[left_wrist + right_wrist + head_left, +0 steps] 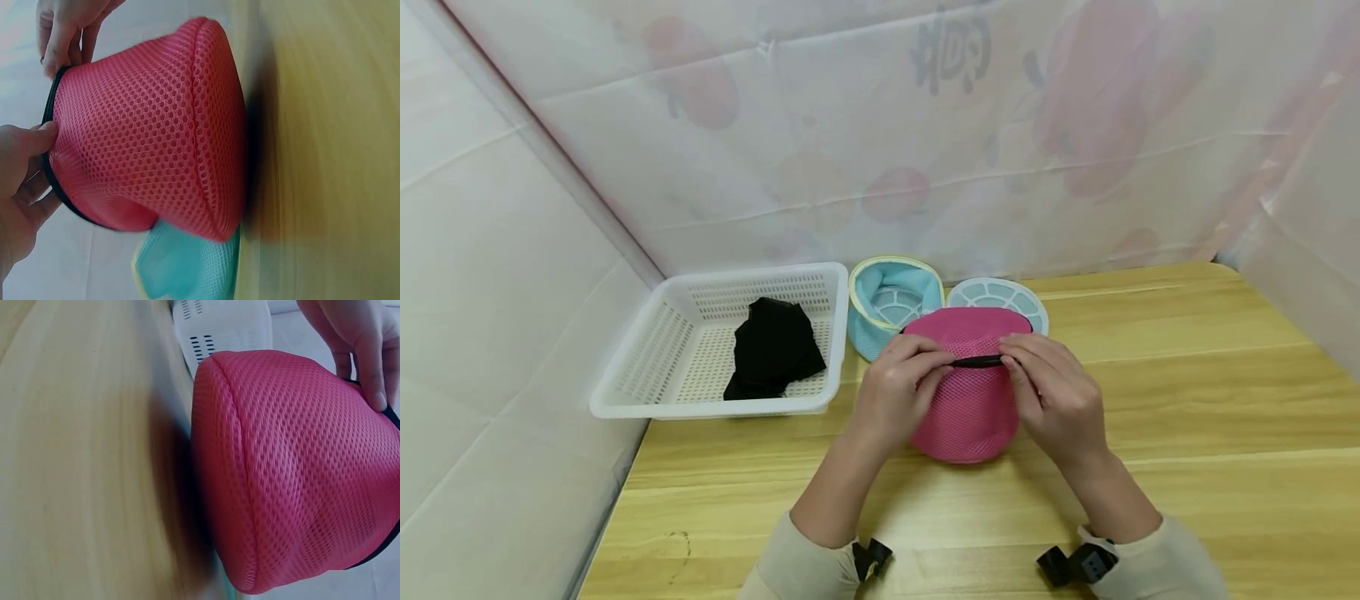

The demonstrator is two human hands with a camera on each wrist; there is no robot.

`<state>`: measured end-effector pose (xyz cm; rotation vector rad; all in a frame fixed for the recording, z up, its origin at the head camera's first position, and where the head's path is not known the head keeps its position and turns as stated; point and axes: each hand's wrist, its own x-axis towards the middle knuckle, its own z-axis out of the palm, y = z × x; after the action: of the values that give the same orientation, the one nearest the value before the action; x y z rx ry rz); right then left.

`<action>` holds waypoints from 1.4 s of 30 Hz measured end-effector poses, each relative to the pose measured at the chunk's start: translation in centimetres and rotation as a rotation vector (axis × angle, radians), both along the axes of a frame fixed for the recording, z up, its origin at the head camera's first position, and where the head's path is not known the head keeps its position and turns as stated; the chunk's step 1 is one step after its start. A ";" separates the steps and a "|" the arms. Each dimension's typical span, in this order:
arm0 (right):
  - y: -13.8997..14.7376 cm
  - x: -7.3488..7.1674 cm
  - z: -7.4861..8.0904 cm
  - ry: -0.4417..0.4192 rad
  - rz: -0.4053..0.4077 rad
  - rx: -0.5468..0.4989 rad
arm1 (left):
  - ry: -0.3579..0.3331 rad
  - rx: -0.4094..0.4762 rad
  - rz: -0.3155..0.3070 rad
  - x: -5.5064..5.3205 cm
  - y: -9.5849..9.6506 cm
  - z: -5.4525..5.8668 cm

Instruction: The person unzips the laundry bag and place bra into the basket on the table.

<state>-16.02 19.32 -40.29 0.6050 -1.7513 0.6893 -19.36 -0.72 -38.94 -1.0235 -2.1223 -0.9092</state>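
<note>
A pink mesh laundry bag [966, 421] with a black-trimmed rim [977, 362] is held up in front of me, its mouth upward. My left hand [891, 392] pinches the trim on the left side between thumb and fingers. On the right side, my right hand [1063, 400] pinches the same trim. The left wrist view shows the bag's side [137, 119] and its bottom edge, close to the tabletop. In the right wrist view the bag's mesh [294, 469] fills the middle, and my left hand [359, 337] grips the rim at the top. The inside is mostly hidden.
Behind the bag stand a light-blue mesh bag [868, 333] with a yellow rim and a pale blue round mesh piece [1000, 292]. A white plastic basket [647, 354] on the left contains a black cloth [775, 346]. Printed curtains [820, 167] enclose the wooden table [1187, 417].
</note>
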 end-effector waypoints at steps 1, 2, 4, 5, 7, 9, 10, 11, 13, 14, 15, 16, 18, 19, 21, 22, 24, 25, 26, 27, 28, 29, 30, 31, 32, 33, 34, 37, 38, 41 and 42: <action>0.0 0.0 0.1 0.005 0.000 -0.013 | -0.002 0.010 0.003 -0.1 -0.1 0.0; 0.1 0.0 0.1 0.009 0.000 -0.027 | -0.005 0.019 0.008 -0.2 -0.2 0.0; 0.1 -0.1 0.2 0.017 0.001 -0.043 | -0.012 0.039 0.015 -0.5 -0.4 0.0; 0.1 -0.1 0.2 0.020 0.003 -0.046 | -0.017 0.044 0.023 -0.6 -0.4 0.0; 0.0 -0.1 0.1 0.023 0.005 -0.040 | -0.028 0.047 0.041 -0.8 -0.6 -0.1; -0.1 -0.1 -0.1 0.026 0.010 -0.031 | -0.035 0.035 0.056 -0.8 -0.7 0.0; -0.2 -0.1 -0.1 0.028 0.014 -0.028 | -0.033 0.022 0.063 -0.8 -0.7 0.0; -0.3 -0.1 -0.2 0.028 0.019 -0.029 | -0.026 0.007 0.066 -0.7 -0.7 0.1; -0.5 -0.1 -0.3 0.026 0.025 -0.032 | 0.001 -0.021 0.057 -0.4 -0.6 0.2; -0.6 -0.1 -0.3 0.025 0.029 -0.033 | 0.022 -0.037 0.048 -0.3 -0.5 0.3; -0.7 -0.1 -0.4 0.025 0.034 -0.032 | 0.044 -0.052 0.038 -0.1 -0.3 0.4; -0.8 -0.1 -0.4 0.026 0.037 -0.026 | 0.066 -0.065 0.027 0.1 -0.2 0.4; -1.0 0.0 -0.6 0.018 0.047 -0.014 | 0.110 -0.085 0.007 0.4 0.2 0.5; -1.1 0.1 -0.7 0.011 0.052 -0.009 | 0.127 -0.093 0.001 0.6 0.4 0.4; -1.2 0.2 -0.8 -0.006 0.058 0.003 | 0.147 -0.103 -0.006 0.8 0.7 0.4; -1.2 0.2 -0.9 -0.018 0.058 0.008 | 0.147 -0.103 -0.010 0.9 0.8 0.4; -1.1 0.3 -1.0 -0.045 0.058 0.013 | 0.130 -0.098 -0.017 0.9 1.0 0.3; -1.1 0.3 -1.0 -0.055 0.053 0.017 | 0.117 -0.095 -0.019 0.9 1.0 0.3; -1.1 0.4 -1.0 -0.062 0.051 0.017 | 0.103 -0.091 -0.020 0.9 0.9 0.3; -1.1 0.4 -0.9 -0.066 0.049 0.015 | 0.088 -0.088 -0.022 0.9 0.9 0.3; -1.1 0.3 -0.9 -0.064 0.051 0.009 | 0.074 -0.085 -0.023 0.9 0.9 0.3; -1.1 0.3 -0.9 -0.058 0.051 0.000 | 0.063 -0.084 -0.023 0.8 0.8 0.3; -1.1 0.3 -0.8 -0.051 0.050 -0.011 | 0.053 -0.083 -0.024 0.8 0.7 0.3; -1.1 0.2 -0.8 -0.039 0.049 -0.024 | 0.043 -0.080 -0.026 0.8 0.7 0.3; -1.1 0.2 -0.7 -0.030 0.046 -0.034 | 0.033 -0.075 -0.029 0.7 0.6 0.3; -1.2 0.2 -0.7 -0.023 0.041 -0.047 | 0.026 -0.072 -0.030 0.7 0.5 0.3; -1.2 0.1 -0.6 -0.015 0.038 -0.060 | 0.018 -0.066 -0.031 0.6 0.4 0.3; -1.1 0.1 -0.5 -0.004 0.026 -0.090 | -0.008 -0.038 -0.033 0.5 0.1 0.4; -1.1 0.1 -0.5 -0.001 0.021 -0.095 | -0.017 -0.027 -0.034 0.4 0.0 0.5; -1.0 0.0 -0.5 0.009 0.013 -0.117 | -0.044 0.009 -0.043 0.1 -0.3 0.5; -0.9 0.0 -0.5 0.011 0.010 -0.123 | -0.054 0.021 -0.046 0.0 -0.4 0.5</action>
<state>-16.00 18.40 -40.75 0.5324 -1.6837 0.7926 -19.37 -1.14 -38.44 -1.0517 -2.1365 -0.9896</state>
